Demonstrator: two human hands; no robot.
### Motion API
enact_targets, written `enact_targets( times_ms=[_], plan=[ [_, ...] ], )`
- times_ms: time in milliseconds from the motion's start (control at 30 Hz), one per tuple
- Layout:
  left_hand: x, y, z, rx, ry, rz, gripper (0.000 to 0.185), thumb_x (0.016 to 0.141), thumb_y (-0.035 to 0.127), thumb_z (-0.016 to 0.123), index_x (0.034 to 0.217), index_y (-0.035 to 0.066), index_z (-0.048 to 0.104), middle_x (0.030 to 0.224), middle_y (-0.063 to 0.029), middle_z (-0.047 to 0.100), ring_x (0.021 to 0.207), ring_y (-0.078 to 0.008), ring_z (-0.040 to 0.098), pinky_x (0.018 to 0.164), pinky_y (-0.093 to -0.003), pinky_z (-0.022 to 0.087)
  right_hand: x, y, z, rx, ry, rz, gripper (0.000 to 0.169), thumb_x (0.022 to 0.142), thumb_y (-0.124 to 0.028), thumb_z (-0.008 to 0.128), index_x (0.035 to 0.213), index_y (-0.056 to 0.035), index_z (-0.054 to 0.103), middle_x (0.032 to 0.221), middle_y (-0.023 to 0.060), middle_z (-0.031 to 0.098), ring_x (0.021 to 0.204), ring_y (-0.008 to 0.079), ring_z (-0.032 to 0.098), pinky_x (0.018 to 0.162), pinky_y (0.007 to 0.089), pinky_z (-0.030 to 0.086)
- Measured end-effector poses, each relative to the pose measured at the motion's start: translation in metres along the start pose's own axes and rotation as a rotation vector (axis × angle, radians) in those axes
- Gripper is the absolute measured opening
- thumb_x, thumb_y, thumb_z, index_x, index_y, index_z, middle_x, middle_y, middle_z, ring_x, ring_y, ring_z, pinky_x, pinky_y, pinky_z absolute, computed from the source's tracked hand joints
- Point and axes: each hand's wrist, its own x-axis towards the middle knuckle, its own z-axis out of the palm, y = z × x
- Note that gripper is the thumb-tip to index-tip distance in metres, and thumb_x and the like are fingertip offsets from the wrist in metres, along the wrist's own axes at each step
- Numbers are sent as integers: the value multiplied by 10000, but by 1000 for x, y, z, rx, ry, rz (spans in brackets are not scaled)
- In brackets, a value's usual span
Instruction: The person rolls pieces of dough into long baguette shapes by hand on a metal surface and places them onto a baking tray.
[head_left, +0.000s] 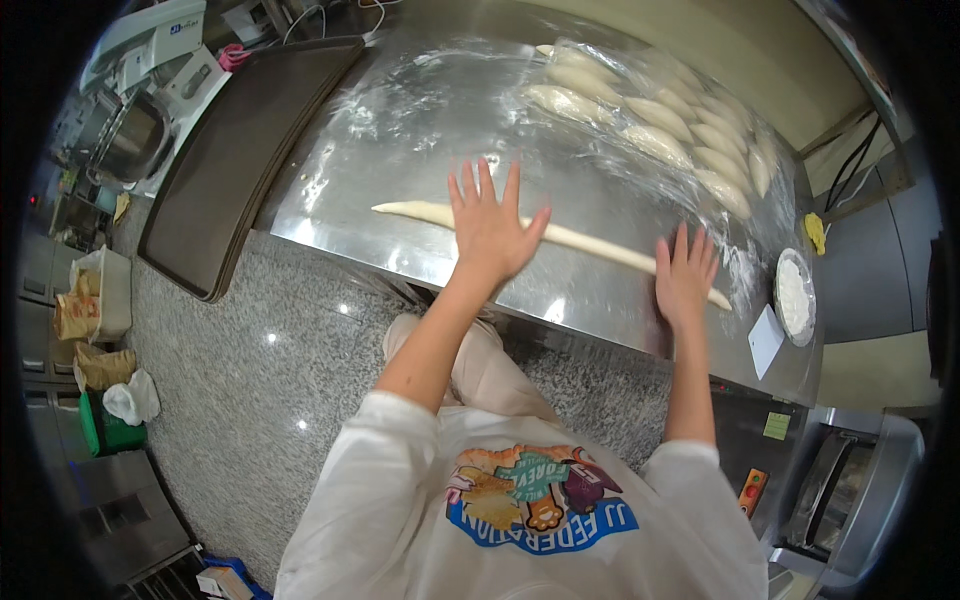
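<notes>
A long, thin rope of dough (600, 246) lies slantwise across the stainless steel worktable (420, 165), its two ends tapered. My left hand (491, 225) is spread flat on top of it, nearer its left end, with the fingers apart. Close to the rope's right end, my right hand (684, 277) rests on the dough, palm down and slightly blurred. Both palms hide the stretches of dough beneath them. Beyond my hands, several plump, spindle-shaped dough pieces (660, 118) sit in rows under clear plastic film.
Stacked dark baking trays (247, 150) overhang the table's left edge, beside a stand mixer (135, 135). At the right are a bowl of flour (795, 296) and a white dough scraper (766, 342). Flour dusts parts of the tabletop. A wall bounds the table's back.
</notes>
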Motion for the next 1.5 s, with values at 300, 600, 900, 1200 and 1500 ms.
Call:
enact_targets(
  times_ms=[300,600,900,1200,1500],
  plan=[
    [-68,-58,-55,-41,-112,248,524,962,380,545,1441,172,492,1545,-234,329,1434,-429,288,1174,-504,257,-101,46,-34,32,-93,-169,506,1051,-350,368,1525,-175,375,1608,145,260,1486,383,200,1195,563,90],
    [32,-84,8,47,46,-48,715,958,541,466,1479,56,407,1547,-307,274,1466,-428,216,1211,-491,133,40,80,13,64,90,-55,597,1044,-424,364,1518,-60,345,1585,242,251,1466,415,219,1196,494,152],
    [-93,-101,-60,3,-24,24,564,976,390,545,1479,155,446,1550,-292,278,1446,-469,234,1182,-536,203,-129,79,-25,45,-21,-54,530,1032,-403,428,1522,-206,378,1599,198,248,1459,453,206,1170,598,130],
    [30,-129,-9,49,-25,-91,570,990,492,461,1463,173,465,1520,-311,327,1422,-478,280,1185,-544,171,14,103,9,148,114,-95,528,1028,-397,420,1500,-161,407,1576,212,297,1445,452,240,1174,546,173],
    [-75,-120,-57,52,-91,-72,544,1003,420,484,1503,220,409,1550,-297,284,1444,-500,220,1178,-590,113,-108,89,-27,167,-27,-73,532,1035,-370,415,1533,-192,352,1594,194,266,1465,439,203,1182,558,127]
  ],
)
